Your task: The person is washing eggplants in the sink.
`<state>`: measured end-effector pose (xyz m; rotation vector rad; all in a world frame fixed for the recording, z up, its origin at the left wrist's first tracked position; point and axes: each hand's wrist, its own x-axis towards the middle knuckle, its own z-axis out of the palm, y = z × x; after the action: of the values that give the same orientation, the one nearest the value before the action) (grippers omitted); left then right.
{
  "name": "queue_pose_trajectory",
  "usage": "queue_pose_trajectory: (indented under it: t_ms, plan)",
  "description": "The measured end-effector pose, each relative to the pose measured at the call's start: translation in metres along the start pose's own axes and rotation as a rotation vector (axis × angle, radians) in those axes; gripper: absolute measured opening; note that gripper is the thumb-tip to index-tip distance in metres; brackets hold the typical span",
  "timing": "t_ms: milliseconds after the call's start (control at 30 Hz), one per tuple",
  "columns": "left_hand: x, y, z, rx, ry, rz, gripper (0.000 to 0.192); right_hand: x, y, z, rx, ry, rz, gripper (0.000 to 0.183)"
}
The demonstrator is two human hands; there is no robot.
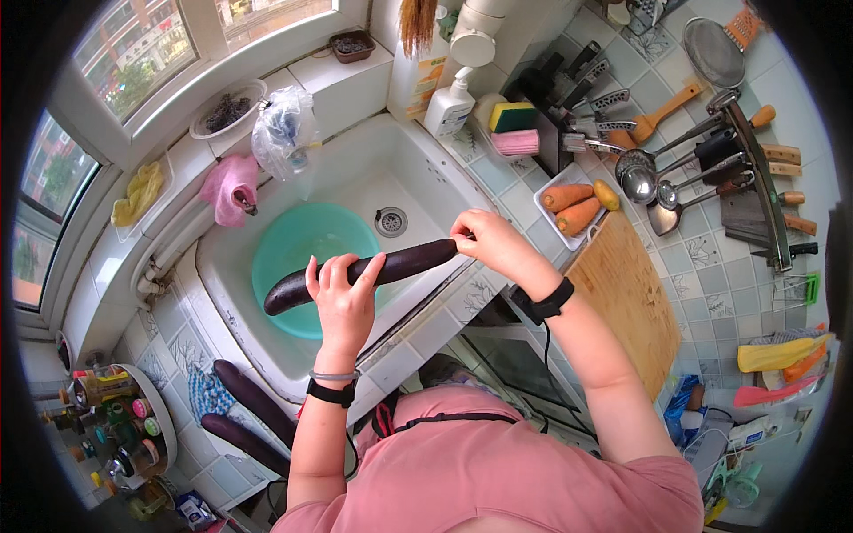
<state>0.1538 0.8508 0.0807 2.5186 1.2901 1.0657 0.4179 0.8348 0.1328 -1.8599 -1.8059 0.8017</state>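
Observation:
A long dark eggplant [413, 261] is held over the white sink [426, 153], its thick end to the left. My left hand [343, 293] grips it near the middle, fingers laid across the top. At its narrow stem end, the fingertips of my right hand [483, 240] pinch it. Below the eggplant stands a turquoise plastic basin [320, 226] in the sink, and the metal drain strainer [391, 222] shows beside it. Two more eggplants [253, 400] lie on the tiled counter at the lower left, next to a blue and white cloth [210, 394].
A wooden cutting board [620, 293] lies right of the sink, below a white tray [572, 245] with carrots [566, 198] and a potato [606, 194]. A soap pump bottle [450, 110] stands behind. Ladles [638, 184] and knives hang at the right. Seasoning jars [126, 426] stand lower left.

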Motion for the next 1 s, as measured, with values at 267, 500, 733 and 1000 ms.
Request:
queue_pose_trajectory:
  t_ms: [267,500,733,1000]
  plan:
    - [-0.002,0.003,0.001,-0.016,-0.049,0.061,0.046,-0.02,0.035,0.019,0.514,0.031,0.324,0.013]
    - [-0.001,0.005,0.017,-0.169,-0.064,0.032,0.051,-0.096,0.08,-0.01,0.934,0.223,0.558,0.015]
    - [-0.02,-0.043,0.035,-0.281,-0.104,0.023,0.054,-0.284,0.123,0.048,0.934,0.209,0.728,0.014]
    - [-0.019,-0.042,0.045,-0.35,-0.204,-0.032,0.049,-0.511,0.195,0.206,0.207,0.379,1.193,0.029]
